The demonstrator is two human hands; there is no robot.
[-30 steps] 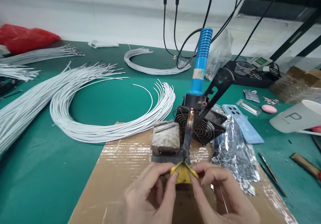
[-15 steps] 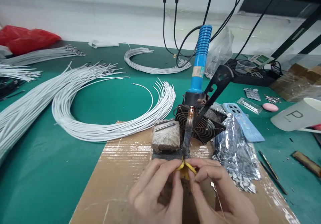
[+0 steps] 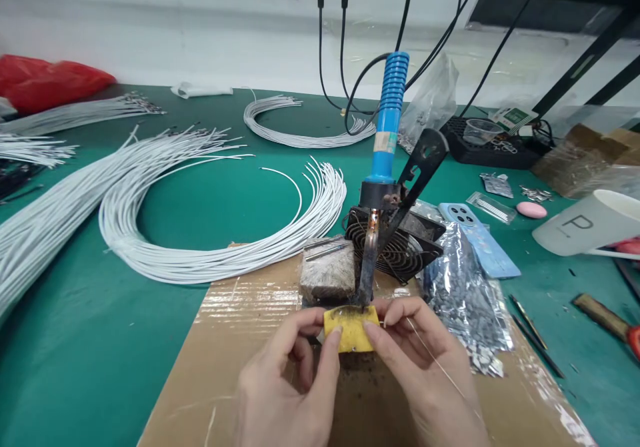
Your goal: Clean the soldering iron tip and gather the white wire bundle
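Observation:
Both hands pinch a small yellow sponge pad (image 3: 350,329) just under the tip of a blue-handled soldering iron (image 3: 385,141) that stands in a black holder (image 3: 419,167). My left hand (image 3: 290,380) grips the pad's left edge with thumb and fingers. Its right edge is held by my right hand (image 3: 425,373), which also has a thin wire (image 3: 440,367) running across it. The pad is now flat and faces me. The hands rest over a taped cardboard sheet (image 3: 240,340).
Bundles of white wires (image 3: 200,260) curve over the green table at left and back. A grey block (image 3: 327,277), a black fan (image 3: 400,247), a bag of small metal parts (image 3: 465,300), a phone (image 3: 475,233), a paper cup (image 3: 585,223) and hand tools (image 3: 605,317) lie to the right.
The yellow pad was folded and pinched round the iron's tip; now it is opened flat and held a little lower and to the left. The view shifted slightly.

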